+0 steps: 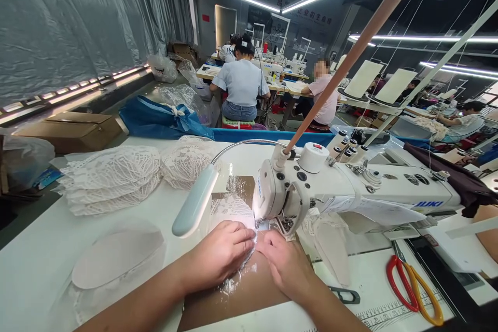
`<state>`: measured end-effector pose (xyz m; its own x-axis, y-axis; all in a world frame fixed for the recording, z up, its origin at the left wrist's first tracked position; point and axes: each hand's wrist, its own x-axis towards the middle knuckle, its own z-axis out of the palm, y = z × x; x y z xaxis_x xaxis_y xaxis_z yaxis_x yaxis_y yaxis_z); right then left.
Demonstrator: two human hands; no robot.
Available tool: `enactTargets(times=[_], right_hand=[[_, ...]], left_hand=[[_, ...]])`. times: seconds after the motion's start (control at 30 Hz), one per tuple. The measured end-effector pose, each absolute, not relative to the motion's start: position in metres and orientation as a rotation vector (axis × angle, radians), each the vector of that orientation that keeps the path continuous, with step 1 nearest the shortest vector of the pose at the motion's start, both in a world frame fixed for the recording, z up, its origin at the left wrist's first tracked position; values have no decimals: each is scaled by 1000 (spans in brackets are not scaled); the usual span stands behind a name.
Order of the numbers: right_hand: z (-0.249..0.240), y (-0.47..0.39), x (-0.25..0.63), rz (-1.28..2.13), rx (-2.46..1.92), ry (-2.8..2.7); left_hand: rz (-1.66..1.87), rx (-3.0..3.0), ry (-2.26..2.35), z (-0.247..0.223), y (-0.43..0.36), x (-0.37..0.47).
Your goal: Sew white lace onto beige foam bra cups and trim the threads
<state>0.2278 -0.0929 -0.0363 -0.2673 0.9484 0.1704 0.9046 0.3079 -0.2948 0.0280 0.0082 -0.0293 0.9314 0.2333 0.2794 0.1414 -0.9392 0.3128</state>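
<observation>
In the head view, my left hand (221,254) is beside the needle of a white sewing machine (268,187), its fingers curled and pressed on the edge of a white lace piece (233,208). My right hand (286,264) is closed on the same edge from the other side, thumb and forefinger together. The lace lies on a shiny brown sheet (237,303) and runs under the machine head. My fingers partly hide the held edge. A lit lamp (194,202) on a bendable neck hangs above my left hand.
Stacked lace pieces (112,179) and pale oval pieces (119,259) lie to the left. Red-and-yellow scissors (414,288), a dark thread snipper (344,294) and a printed ruler scale (385,316) are at the right. Co-workers sit at machines farther back; thread cones (363,79) stand behind the machine.
</observation>
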Motion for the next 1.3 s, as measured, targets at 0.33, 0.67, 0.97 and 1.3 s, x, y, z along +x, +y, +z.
enactTargets(times=[0.33, 0.67, 0.97, 1.3], right_hand=[[-31, -89, 226, 215, -1611, -2167], [-46, -91, 233, 147, -1742, -2321], [-43, -93, 229, -9, -1739, -2378], [-46, -90, 227, -130, -1819, -2291]], left_hand=[[470, 2840, 260, -28, 9, 27], [423, 2829, 192, -41, 16, 29], [421, 2818, 144, -39, 18, 28], [399, 2849, 319, -36, 10, 35]])
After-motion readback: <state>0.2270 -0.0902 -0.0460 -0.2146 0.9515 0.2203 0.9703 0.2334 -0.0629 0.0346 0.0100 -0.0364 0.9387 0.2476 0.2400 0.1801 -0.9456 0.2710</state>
